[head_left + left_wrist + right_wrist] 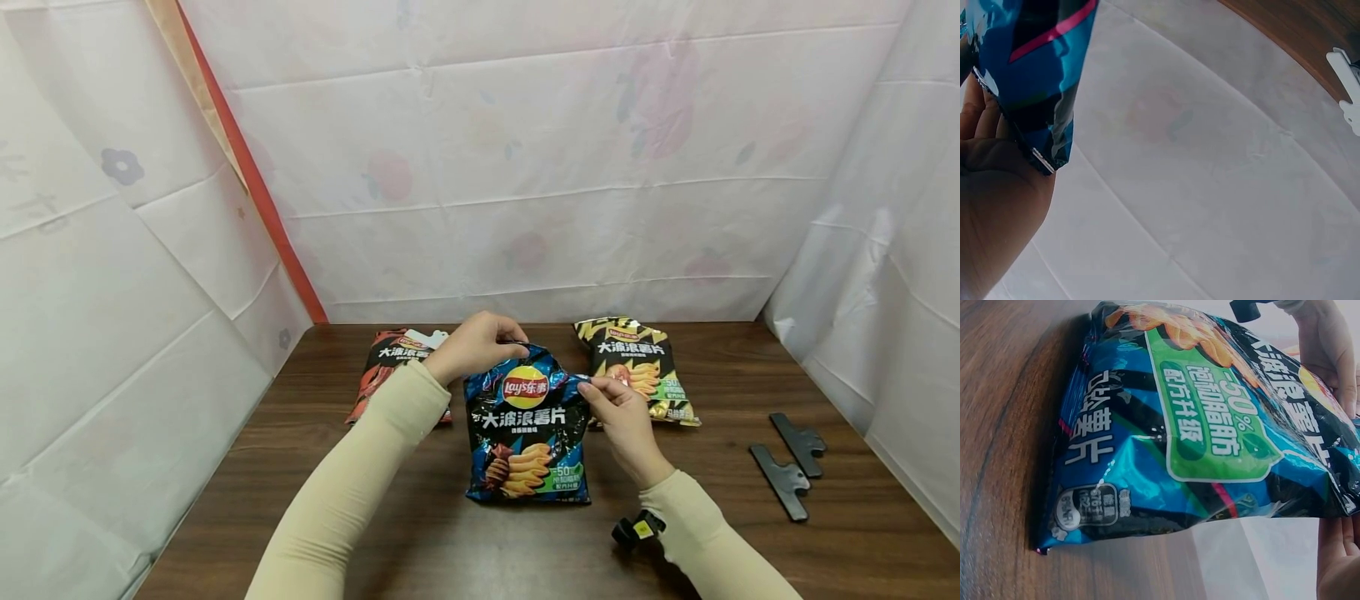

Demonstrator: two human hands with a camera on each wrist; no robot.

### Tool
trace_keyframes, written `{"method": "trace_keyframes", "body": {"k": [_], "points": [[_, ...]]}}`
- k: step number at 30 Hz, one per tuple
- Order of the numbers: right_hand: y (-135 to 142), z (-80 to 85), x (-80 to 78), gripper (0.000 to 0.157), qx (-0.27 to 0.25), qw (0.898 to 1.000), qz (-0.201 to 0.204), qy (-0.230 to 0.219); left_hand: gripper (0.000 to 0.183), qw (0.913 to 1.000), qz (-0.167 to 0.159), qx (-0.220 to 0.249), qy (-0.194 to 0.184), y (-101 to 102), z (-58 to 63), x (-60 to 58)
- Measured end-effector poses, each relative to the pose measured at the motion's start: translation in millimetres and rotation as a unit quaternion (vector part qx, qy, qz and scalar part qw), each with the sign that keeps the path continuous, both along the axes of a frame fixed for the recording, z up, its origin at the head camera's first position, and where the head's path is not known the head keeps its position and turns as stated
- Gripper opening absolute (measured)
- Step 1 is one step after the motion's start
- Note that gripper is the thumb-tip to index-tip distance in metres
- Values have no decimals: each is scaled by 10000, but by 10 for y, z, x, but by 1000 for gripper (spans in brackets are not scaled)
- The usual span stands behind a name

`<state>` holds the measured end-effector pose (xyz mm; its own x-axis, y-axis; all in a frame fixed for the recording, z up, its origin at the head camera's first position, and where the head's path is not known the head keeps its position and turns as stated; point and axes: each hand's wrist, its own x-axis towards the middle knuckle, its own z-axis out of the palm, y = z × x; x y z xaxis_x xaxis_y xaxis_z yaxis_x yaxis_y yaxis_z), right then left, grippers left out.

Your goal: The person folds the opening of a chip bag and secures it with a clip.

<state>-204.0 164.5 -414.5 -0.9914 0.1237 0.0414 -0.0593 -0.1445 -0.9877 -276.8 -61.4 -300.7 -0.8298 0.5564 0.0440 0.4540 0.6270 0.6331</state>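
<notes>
A blue-and-black potato chip bag (528, 433) stands nearly upright at the middle of the table, its printed front toward me. My left hand (483, 343) grips its top edge, thumb in front and fingers behind. At the upper right corner, my right hand (626, 421) pinches the bag between thumb and fingers. The left wrist view shows the bag's blue foil (1047, 69) against the left palm. In the right wrist view, the bag's lower end (1085, 462) is close over the wood, with the left hand (1329, 350) at the far top.
Behind on the left lies a red chip bag (382, 367) with a white clip (426, 338) at its top. A yellow-and-black chip bag (637, 367) lies behind on the right. Two dark clips, a nearer clip (780, 482) and a farther clip (798, 444), rest toward the table's right edge.
</notes>
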Motion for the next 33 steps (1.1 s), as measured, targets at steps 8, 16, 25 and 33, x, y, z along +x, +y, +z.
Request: {"method": "trace_keyframes", "body": {"k": [8,16,25,33], "points": [[-2,-2,11,6,251,9997,-79,21,10,9998,-59,170,129,-33,-29,8],[-15,-16,22,22,539,9982,-151,218,9,9991,-27,264,337,-47,-77,16],[-4,-22,30,17,500,9987,-44,122,9,9987,-5,199,478,-30,-101,43],[15,-46,11,13,620,9979,190,-56,10,9983,-19,161,558,-17,-84,52]]}}
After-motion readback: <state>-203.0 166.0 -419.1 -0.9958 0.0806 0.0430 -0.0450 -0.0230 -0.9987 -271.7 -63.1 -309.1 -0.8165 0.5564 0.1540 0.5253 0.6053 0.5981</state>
